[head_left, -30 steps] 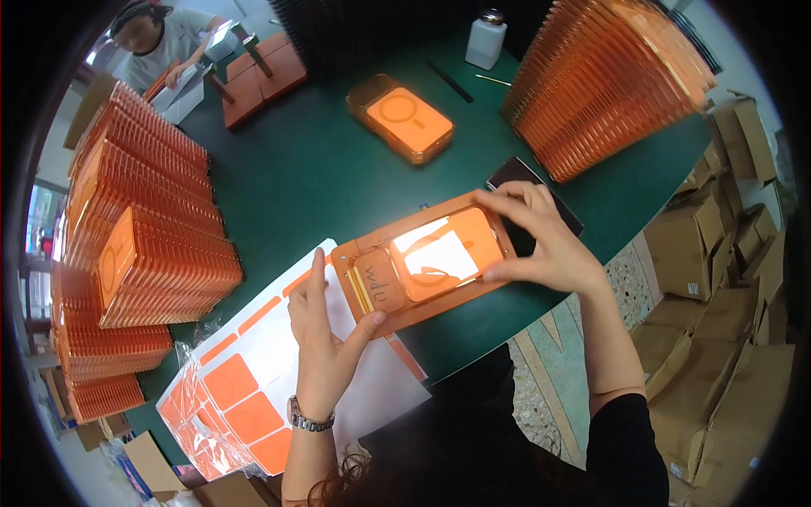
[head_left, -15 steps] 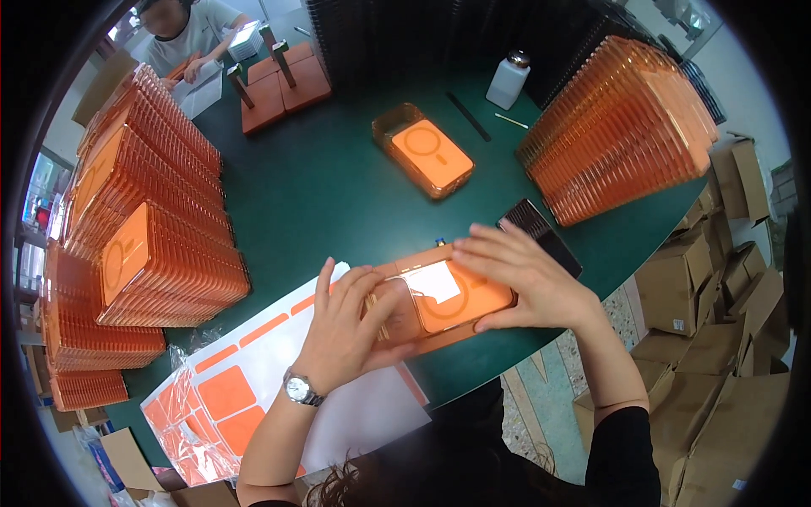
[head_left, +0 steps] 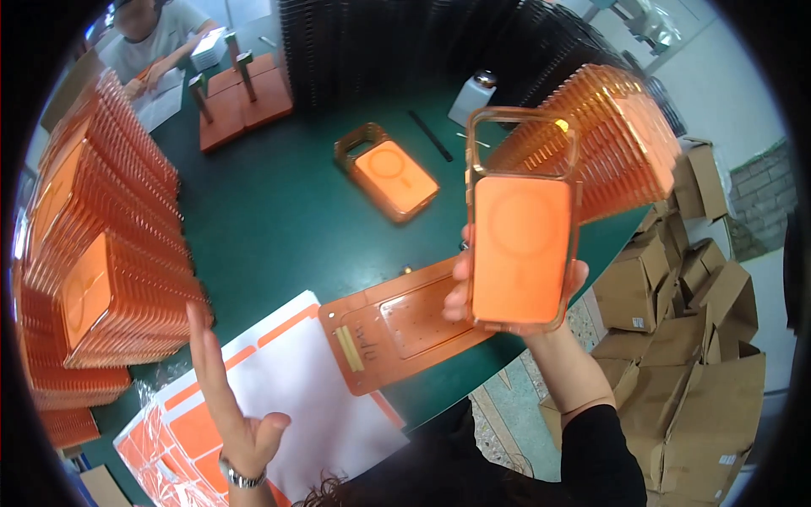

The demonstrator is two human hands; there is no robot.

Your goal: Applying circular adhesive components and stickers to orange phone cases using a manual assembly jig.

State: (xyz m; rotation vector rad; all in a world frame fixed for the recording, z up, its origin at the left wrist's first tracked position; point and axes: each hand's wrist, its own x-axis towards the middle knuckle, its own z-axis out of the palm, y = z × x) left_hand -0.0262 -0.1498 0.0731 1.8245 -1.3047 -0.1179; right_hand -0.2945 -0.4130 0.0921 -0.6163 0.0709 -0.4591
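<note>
My right hand (head_left: 463,291) holds up a clear orange phone case (head_left: 522,249) with an orange panel on its back, its fingers wrapped round the case's lower end. Below and left of it lies an orange fixture plate (head_left: 397,317) with a shallow recess and a strip of yellowish tape. My left hand (head_left: 232,406) is raised over the white sticker sheet (head_left: 296,406), empty, fingers stretched and thumb apart. Orange stickers (head_left: 196,424) remain on that sheet. Another orange case (head_left: 393,173) lies on the green table beyond the plate.
Tall stacks of orange cases stand at the left (head_left: 127,296) and right (head_left: 608,144). A white bottle (head_left: 473,97), a black strip (head_left: 431,135) and reddish blocks with upright posts (head_left: 245,101) sit farther back. Cardboard boxes (head_left: 676,372) crowd the right. Another person (head_left: 156,51) sits far left.
The case has come out of the plate's recess, lifted up and right in my right hand. My left hand has let go and moved left. The view has shifted somewhat.
</note>
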